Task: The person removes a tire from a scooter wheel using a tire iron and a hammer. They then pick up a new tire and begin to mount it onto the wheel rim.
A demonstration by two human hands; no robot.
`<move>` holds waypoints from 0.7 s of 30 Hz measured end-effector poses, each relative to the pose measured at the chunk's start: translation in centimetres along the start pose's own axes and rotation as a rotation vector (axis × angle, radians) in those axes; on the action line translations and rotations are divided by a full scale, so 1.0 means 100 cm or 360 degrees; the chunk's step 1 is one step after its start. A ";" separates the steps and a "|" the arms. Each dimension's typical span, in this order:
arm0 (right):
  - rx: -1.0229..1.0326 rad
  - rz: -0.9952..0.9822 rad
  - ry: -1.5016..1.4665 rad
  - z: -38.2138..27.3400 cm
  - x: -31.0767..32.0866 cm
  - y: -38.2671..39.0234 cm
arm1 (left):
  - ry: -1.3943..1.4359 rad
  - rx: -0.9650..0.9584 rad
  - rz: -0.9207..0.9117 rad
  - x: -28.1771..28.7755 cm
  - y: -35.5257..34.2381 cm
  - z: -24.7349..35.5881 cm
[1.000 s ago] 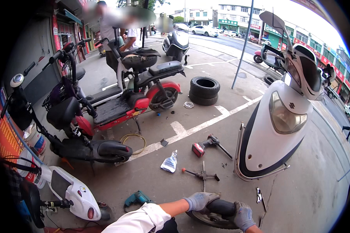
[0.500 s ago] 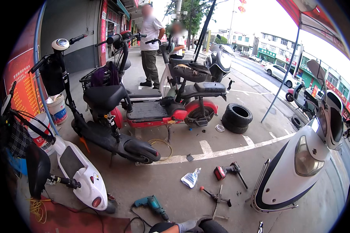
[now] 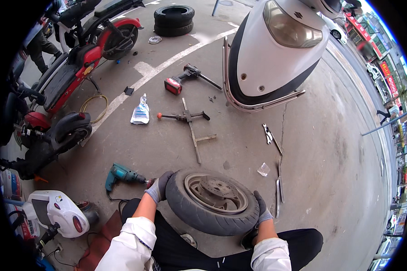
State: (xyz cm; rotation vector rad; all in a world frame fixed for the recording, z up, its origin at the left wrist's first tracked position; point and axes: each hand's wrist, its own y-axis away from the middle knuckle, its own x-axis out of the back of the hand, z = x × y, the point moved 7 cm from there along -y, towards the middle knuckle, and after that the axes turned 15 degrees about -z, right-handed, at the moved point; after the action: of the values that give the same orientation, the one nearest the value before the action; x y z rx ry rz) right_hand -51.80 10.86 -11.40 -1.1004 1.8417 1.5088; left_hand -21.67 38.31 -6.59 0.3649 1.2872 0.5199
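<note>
My two grey-gloved hands steady a scooter wheel (image 3: 212,202) in front of my lap, above the concrete ground (image 3: 334,189). My left grip (image 3: 157,187) is curled against the tyre's left side; my right grip (image 3: 262,208) is bent around its right side, each spread about as wide as the tyre it clasps, with some fingertips hidden from view. The wheel tilts, its brake-disc face turned up. The black tyre looks dusty, seated around a grimy, brownish-grey rim, and a drilled disc (image 3: 219,186) sits at the hub. Whether its underside touches the ground I cannot tell. Just beside my left grip lies a teal corded drill (image 3: 122,175); to the right of the wheel, slim metal levers (image 3: 279,189) lie on the ground.
</note>
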 end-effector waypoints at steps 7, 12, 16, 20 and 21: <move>-0.0130 0.0160 0.0075 -0.007 -0.036 0.022 | -0.0399 0.0155 0.0036 -0.019 0.020 -0.033; 0.0205 0.0381 0.0873 -0.040 0.023 -0.007 | -0.1052 -0.0132 0.0231 0.018 -0.039 -0.021; 0.0393 0.0960 0.1395 -0.050 0.095 -0.001 | -0.1412 -0.0144 0.0394 0.023 -0.092 -0.028; 0.0521 0.1132 0.1617 -0.035 0.082 0.003 | -0.2324 0.0134 0.0747 0.043 -0.104 -0.027; 0.0638 0.1146 0.1643 -0.034 0.064 -0.001 | -0.2648 0.0029 0.0926 0.068 -0.102 -0.025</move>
State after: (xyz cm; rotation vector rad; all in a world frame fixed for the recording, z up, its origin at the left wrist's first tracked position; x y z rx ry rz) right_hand -54.88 5.91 -15.72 -1.1597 3.3363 0.7580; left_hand -21.16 33.57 -18.12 0.9198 -0.4518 0.4576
